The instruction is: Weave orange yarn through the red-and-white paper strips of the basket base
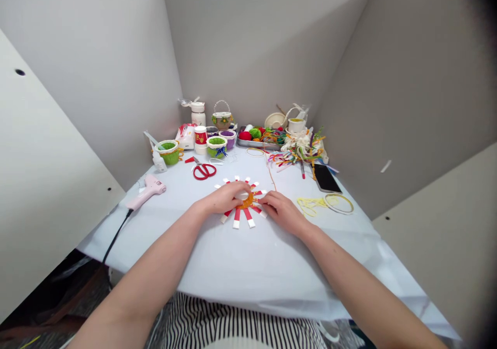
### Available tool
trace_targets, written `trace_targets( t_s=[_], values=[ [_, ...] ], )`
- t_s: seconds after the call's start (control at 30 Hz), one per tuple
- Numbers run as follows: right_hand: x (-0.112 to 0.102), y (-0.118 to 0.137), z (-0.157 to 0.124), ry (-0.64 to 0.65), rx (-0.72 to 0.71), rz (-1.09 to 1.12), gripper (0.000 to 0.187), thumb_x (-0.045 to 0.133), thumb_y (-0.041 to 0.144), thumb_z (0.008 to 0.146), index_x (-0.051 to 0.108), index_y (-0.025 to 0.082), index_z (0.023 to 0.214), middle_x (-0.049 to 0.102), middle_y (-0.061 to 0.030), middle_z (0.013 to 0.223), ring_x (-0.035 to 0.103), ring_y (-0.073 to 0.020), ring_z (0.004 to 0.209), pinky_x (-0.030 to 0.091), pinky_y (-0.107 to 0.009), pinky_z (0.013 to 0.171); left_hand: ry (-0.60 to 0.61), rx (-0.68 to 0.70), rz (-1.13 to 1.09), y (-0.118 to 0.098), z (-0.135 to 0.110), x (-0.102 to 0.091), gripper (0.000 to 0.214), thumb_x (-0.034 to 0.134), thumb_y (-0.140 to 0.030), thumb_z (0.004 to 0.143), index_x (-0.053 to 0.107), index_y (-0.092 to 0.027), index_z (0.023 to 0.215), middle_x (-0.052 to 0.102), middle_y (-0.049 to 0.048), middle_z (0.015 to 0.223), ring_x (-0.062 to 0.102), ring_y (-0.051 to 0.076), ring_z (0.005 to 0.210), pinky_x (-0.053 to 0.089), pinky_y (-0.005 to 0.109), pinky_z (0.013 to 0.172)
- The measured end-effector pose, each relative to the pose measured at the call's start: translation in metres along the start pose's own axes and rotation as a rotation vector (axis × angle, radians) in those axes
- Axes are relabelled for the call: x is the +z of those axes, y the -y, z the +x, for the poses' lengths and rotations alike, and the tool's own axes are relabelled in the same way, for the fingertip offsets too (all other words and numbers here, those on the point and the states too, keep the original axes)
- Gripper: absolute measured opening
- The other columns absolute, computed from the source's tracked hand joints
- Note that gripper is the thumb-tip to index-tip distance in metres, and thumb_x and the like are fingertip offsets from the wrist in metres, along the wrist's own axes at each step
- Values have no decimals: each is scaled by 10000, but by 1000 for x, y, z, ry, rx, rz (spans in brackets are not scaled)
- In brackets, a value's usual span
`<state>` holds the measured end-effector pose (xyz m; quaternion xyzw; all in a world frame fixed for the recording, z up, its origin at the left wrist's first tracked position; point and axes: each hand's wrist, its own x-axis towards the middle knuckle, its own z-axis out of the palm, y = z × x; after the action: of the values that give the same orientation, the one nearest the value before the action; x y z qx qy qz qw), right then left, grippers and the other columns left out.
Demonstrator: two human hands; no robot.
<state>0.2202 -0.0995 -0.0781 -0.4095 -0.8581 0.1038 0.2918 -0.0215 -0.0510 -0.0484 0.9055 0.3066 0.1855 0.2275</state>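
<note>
A paper cup cut into red strips with white ends (237,218) lies splayed out on the table like a sunburst. Orange yarn (247,202) is wound in a band around its middle. My left hand (227,196) grips the cup from the left, fingers curled over the far side of the band. On the right side, the fingers of my right hand (280,208) are pinched together at the strips, where the orange yarn strand comes in from the back of the table. The fingertips partly hide the strand and the strips beneath.
Red-handled scissors (204,171) and a pink glue gun (146,192) lie to the left. Small woven baskets (216,146) stand behind. A metal tray (258,143) holds yarn balls. At right are a phone (326,178), yellow yarn (310,204) and a hoop (339,203).
</note>
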Motion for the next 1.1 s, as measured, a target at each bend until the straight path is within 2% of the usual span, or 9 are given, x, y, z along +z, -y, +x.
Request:
trace_targets(
  t_s=[0.2,0.4,0.57,0.73,0.87,0.97,1.1],
  values=[
    [-1,15,-21,-5,-53,-78,190,466,154,963,651,198,964,641,-77,933,602,-200,895,503,-340,800,-8,-1,24,0,-1,-3,352,533,-89,800,610,-188,1129,649,82,1198,580,234,1139,452,373,1030],
    [0,33,-48,4,-72,-140,213,461,107,945,653,196,967,647,-88,932,598,-209,882,518,-341,771,25,3,9,2,-2,-3,339,548,-114,814,620,-191,1137,641,83,1215,569,242,1153,438,387,1047],
    [3,34,-55,1,-43,-214,219,465,94,930,666,177,950,633,-94,891,583,-216,850,509,-342,743,32,-5,-9,1,-2,-3,340,554,-114,804,624,-203,1124,642,70,1220,579,234,1142,445,377,1039],
    [-4,25,-41,-18,97,-228,207,491,112,919,683,186,900,637,-88,890,591,-217,857,497,-339,766,37,-6,-14,2,-2,-3,344,554,-110,796,630,-203,1118,648,64,1213,587,230,1133,451,359,1027],
    [-10,12,-14,41,211,-134,147,574,153,895,698,198,829,642,-53,852,606,-186,826,467,-292,756,39,-9,-11,2,-2,-3,373,544,-81,770,629,-194,1115,652,64,1209,589,232,1135,451,353,1027],
    [-6,3,9,50,279,-129,132,603,161,872,703,190,790,640,-41,807,596,-166,773,435,-269,727,43,-5,-4,4,-2,-2,400,539,-65,745,625,-198,1112,658,57,1200,591,233,1132,450,357,1026],
    [7,-3,25,-20,352,-131,120,606,148,855,693,180,779,662,-39,803,591,-162,768,409,-263,723,30,9,-7,4,-1,-2,404,534,-58,738,626,-197,1106,663,57,1186,596,229,1114,450,355,1018]
  ],
)
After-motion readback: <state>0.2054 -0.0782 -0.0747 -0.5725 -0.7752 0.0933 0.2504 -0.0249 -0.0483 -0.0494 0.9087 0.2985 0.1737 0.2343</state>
